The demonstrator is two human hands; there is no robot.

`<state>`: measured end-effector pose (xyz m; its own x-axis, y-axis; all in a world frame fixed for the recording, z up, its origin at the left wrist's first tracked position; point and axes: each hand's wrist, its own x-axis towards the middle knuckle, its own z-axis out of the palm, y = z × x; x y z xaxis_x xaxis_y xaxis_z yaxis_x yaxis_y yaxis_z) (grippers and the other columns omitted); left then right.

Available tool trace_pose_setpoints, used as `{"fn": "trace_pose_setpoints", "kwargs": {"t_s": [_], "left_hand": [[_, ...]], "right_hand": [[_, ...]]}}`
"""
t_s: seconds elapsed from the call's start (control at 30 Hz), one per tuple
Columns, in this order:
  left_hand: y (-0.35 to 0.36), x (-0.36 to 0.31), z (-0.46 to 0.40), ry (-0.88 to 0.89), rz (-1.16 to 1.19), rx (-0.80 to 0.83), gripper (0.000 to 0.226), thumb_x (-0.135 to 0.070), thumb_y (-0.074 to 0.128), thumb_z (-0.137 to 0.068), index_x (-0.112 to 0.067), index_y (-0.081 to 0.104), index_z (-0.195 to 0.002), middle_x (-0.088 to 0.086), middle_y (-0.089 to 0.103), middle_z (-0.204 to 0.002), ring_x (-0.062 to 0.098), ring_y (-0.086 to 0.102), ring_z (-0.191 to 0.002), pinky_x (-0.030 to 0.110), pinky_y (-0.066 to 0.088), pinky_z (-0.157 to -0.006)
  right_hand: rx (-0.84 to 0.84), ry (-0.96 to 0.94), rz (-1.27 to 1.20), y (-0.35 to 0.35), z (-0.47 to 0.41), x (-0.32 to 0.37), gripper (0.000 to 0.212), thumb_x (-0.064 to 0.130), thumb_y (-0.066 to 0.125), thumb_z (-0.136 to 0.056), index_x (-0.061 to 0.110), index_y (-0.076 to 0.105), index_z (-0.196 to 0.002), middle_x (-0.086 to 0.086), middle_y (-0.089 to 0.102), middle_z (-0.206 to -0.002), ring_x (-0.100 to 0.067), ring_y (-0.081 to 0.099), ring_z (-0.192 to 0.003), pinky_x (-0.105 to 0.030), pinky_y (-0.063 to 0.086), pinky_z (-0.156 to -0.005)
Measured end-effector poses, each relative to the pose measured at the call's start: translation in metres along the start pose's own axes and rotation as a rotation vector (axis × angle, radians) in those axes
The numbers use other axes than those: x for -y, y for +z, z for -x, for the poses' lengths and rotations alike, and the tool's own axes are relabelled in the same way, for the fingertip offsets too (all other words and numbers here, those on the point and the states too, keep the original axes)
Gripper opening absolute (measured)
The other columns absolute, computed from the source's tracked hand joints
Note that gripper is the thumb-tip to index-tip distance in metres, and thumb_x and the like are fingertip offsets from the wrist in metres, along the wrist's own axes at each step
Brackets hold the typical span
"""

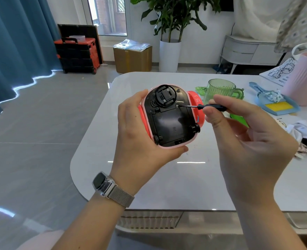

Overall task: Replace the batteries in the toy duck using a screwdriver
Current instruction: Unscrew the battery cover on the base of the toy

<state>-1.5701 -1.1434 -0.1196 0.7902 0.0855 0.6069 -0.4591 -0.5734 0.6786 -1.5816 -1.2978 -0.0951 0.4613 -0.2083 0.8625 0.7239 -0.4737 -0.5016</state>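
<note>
Here, above the white tabletop (149, 177), a person's left hand (140, 139) cradles the toy duck (170, 116) belly-up, thumb along its near pink rim and fingers wrapped round the far side, so the black underside faces the camera, while the right hand (243, 134) pinches the slim black screwdriver (203, 106) between thumb and fingertips, its tip set on the small screw (177, 105) just above the flat battery cover (170, 125); the toy looks like a light, hollow shell of hard, glossy plastic, stiff enough to take a firm squeeze yet smooth enough to slide in the palm, so the safest hold seems to be across its broad sides, clear of the small wheels (157, 138) and the round front fitting (165, 95); the driver is thin and could easily skate off the shallow screw head, which suggests steady downward pressure along the shaft; a green plastic cup (221, 89), a blue dustpan with a yellow brush (277, 105) and a pink ribbed bin (306, 80) stand farther back on the right
</note>
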Motion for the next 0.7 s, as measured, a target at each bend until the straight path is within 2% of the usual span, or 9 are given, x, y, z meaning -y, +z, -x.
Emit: {"fn": "trace_pose_setpoints", "kwargs": {"t_s": [0.43,0.7], "left_hand": [[0.0014,0.0021,-0.0013,0.017,0.0,-0.002,0.112,-0.038,0.095,-0.045,-0.032,0.027,-0.134,-0.011,0.035,-0.13,-0.005,0.039,-0.12,0.0,0.034,-0.095],[0.0075,0.002,0.0012,0.104,-0.067,0.049,0.111,-0.038,0.095,-0.047,-0.014,0.036,-0.139,0.002,0.041,-0.136,0.009,0.04,-0.125,0.012,0.042,-0.099]], "right_hand": [[0.017,-0.037,0.006,0.0018,0.0017,0.0001,0.022,0.014,0.07,-0.088,0.025,0.062,-0.105,0.015,0.064,-0.099,-0.007,0.065,-0.085,-0.021,0.053,-0.073],[0.008,-0.064,0.042,0.0029,-0.0009,-0.0011,0.014,0.014,0.067,-0.091,0.021,0.065,-0.103,0.015,0.062,-0.09,-0.012,0.064,-0.075,-0.026,0.052,-0.068]]}}
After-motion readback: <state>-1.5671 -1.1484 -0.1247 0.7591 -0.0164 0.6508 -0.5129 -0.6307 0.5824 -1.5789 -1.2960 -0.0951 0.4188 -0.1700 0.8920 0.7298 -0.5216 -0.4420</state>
